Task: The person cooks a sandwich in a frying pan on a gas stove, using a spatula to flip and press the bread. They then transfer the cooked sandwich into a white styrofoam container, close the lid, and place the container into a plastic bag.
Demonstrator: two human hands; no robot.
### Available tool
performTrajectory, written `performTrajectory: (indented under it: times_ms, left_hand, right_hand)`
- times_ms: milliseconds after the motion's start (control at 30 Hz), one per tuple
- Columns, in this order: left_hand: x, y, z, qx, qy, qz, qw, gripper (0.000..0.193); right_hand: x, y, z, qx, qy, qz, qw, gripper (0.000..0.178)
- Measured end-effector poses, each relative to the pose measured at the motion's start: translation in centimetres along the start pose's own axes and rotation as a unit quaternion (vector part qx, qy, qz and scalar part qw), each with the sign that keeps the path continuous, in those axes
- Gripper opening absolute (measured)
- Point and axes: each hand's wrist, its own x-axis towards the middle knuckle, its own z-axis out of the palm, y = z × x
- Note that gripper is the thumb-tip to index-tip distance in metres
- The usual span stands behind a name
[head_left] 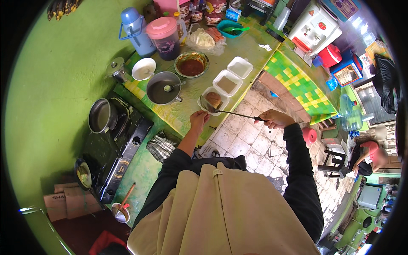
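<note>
Row of 3 white foam sections (240, 67), open, squarish w/ rounded corners, set slantwise on the table (216, 50) close to its R edge. Far one all white inside, middle one tan-brown inside. Spatula (234, 114) next: long thin dark handle, greyish blade, runs R-to-L, blade over L side of near foam section (226, 102). Smallest: round brown bun-like pc (214, 100), smooth top, inside near section, partly behind blade; exact contact w/ blade unclear.

Edges/room: table R edge runs just beside the foam row, tiled floor (240, 135) past it; handle sticks out over that edge. L of row = grey pot (160, 94) w/ ladle (168, 88), near but apart. Sauce bowl (191, 64), red-brown contents, up-L of row. Open strip of tabletop btw bowl/pot & foam, more beyond far section.

Fingers: R hand (274, 119) wrapped around handle end, fingers curled, firm hold. L hand (199, 120) at near corner of near section, fingers bent, touching rim; pinching or just resting, can't tell.
</note>
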Motion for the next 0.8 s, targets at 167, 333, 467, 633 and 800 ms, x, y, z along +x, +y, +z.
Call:
performTrajectory:
  times_ms: [167, 333, 467, 633, 800]
  left_hand:
    - [0.1, -0.1, -0.6, 0.015, -0.016, 0.004, 1.000, 0.008]
    - [-0.4, -0.4, 0.4, 0.000, 0.006, 0.007, 1.000, 0.008]
    - [0.1, -1.2, -0.3, -0.011, 0.000, 0.022, 1.000, 0.008]
    - [-1.2, -1.5, -2.7, 0.004, -0.070, -0.044, 0.997, 0.024]
    - [-8.4, 1.2, -5.5, 0.050, -0.147, -0.117, 0.981, 0.034]
  right_hand:
    - [0.1, -0.5, -0.1, -0.069, 0.043, 0.020, 0.996, 0.031]
    - [0.3, 0.6, 0.1, -0.080, 0.054, 0.011, 0.995, 0.031]
    - [-0.2, 0.3, 1.2, -0.041, 0.035, -0.016, 0.998, 0.034]
    - [-2.4, -1.9, 2.1, -0.068, 0.032, -0.062, 0.995, 0.036]
    - [-2.5, -7.4, 6.5, -0.132, -0.083, -0.119, 0.981, 0.037]
